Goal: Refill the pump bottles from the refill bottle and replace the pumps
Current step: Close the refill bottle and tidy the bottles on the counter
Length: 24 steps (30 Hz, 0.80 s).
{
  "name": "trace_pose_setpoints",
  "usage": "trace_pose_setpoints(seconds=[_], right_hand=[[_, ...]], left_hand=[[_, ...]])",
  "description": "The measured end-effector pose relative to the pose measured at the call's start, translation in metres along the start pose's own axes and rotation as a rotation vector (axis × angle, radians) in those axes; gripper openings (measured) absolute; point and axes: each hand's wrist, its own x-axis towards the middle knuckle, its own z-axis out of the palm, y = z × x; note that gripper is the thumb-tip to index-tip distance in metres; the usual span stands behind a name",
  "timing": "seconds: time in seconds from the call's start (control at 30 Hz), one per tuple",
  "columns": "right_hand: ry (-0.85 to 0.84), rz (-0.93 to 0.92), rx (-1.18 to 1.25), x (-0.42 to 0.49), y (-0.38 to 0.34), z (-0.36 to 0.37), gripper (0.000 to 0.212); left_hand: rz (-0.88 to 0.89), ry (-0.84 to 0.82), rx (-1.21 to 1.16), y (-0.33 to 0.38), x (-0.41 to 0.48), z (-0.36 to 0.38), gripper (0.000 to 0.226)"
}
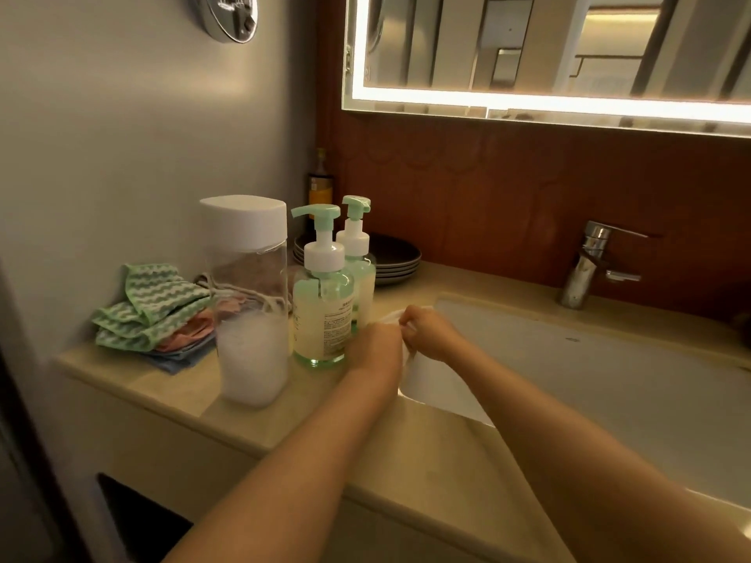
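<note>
**Figure: both hands at the near-left corner of the sink point(589, 379).** The left hand point(376, 345) and right hand point(430, 335), fingers curled, pinch the top of a white sheet point(430, 384) (paper or cloth, it cannot be told), which hangs over the basin rim. The front pump bottle point(323, 314) stands just beside the left hand, with the rear pump bottle point(359, 262) behind it. Both have their pumps seated. The capped refill bottle point(250, 302), partly full, stands to their left.

The step appears to be wiping up. It is best done with the sheet low and drawn away from the bottles, since the left knuckles nearly touch the front one. Open room lies rightward over the basin. Folded cloths point(154, 314) and stacked plates point(396, 258) crowd the left and rear of the counter point(406, 449).
</note>
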Motion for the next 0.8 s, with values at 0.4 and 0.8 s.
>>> trace_pose_setpoints(seconds=[0.4, 0.8], right_hand=[[-0.054, 0.074, 0.092, 0.057, 0.016, 0.001, 0.022], [-0.089, 0.063, -0.007, 0.041, 0.008, -0.002, 0.026]], left_hand=[[-0.007, 0.021, 0.022, 0.007, 0.050, 0.010, 0.026], [0.017, -0.008, -0.038, 0.008, 0.031, 0.002, 0.022]])
